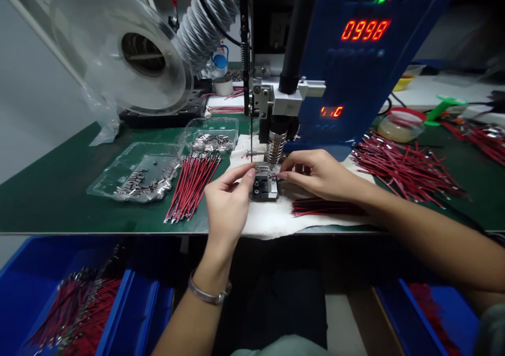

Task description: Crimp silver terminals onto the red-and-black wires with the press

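A small metal fixture (pixel 265 192) sits on a white cloth (pixel 272 224) under the machine's spring-wrapped head (pixel 276 143). My left hand (pixel 231 198) is at the fixture's left side, thumb and forefinger pinched together; what lies between them is too small to make out. From the right, my right hand (pixel 319 173) pinches a thin red wire (pixel 273 176) at the fixture's top edge. Below that hand a row of red and black wires (pixel 327 207) lies on the cloth. Left of my left hand rests a bundle of red wires with metal ends (pixel 193 185).
Clear plastic trays (pixel 138 159) with small metal parts stand at left, near a large clear reel (pixel 118 46). The blue machine (pixel 335 72) shows red digits. A loose pile of red wires (pixel 406 166) lies at right. Blue bins (pixel 134 303) holding wires are below the table edge.
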A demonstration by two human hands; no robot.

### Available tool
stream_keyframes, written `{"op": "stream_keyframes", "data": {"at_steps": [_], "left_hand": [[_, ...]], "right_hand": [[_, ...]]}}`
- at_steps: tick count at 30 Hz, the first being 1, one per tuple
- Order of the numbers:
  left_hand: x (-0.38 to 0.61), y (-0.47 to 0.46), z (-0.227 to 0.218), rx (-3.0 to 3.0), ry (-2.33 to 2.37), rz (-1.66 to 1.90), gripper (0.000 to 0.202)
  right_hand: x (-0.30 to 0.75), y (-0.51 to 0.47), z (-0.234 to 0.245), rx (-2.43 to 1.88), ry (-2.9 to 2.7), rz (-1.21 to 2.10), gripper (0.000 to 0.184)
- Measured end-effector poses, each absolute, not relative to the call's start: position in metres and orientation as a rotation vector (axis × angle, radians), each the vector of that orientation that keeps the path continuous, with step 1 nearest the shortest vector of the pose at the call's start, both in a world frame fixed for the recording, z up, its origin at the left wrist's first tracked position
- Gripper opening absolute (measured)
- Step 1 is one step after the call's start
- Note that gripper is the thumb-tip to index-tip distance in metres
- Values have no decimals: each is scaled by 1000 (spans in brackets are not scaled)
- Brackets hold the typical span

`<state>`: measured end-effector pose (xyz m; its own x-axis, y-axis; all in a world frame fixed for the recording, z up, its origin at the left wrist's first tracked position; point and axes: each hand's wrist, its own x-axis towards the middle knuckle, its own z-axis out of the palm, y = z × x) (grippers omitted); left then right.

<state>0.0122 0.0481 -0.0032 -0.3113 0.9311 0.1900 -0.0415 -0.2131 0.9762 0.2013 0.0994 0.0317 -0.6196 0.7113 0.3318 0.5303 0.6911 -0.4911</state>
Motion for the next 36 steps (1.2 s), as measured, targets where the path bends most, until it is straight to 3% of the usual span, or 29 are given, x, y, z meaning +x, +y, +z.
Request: {"op": "stream_keyframes", "data": {"at_steps": [36], "left_hand": [[21,51,-3,1143,1337,1552,23]], "right_hand": [[200,91,25,-941,-2309,339,10]]}}
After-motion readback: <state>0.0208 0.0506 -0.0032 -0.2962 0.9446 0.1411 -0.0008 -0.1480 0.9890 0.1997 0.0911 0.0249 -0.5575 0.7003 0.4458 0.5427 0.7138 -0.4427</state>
